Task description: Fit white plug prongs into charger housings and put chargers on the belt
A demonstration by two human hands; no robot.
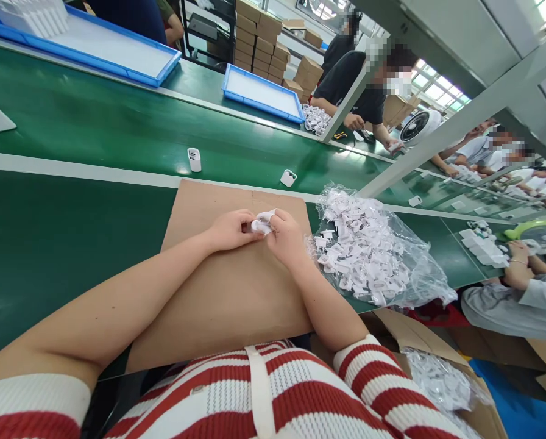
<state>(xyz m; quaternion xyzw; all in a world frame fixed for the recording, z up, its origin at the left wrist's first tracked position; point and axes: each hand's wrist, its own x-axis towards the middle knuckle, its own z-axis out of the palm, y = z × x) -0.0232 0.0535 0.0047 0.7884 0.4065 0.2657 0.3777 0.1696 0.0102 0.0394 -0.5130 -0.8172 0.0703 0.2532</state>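
Above a brown cardboard sheet (236, 292), a small white plastic part (262, 223) is held between my two hands. The fingers of my left hand (233, 230) close on its left side. On its right side, my right hand (286, 238) grips it with thumb and fingers. My fingers cover much of the part, so its exact shape cannot be made out. To the right of the cardboard lies a clear plastic bag (423, 268) with a heap of small white parts (368, 250) spilling at its open side.
Beyond a pale rail, white housings (194, 160) (288, 178) lie on the green belt (131, 134). Blue-rimmed trays (264, 94) stand behind it. A slanted metal post (410, 158) rises at the right. Other people work at the back and right. An open carton sits below the table's right edge.
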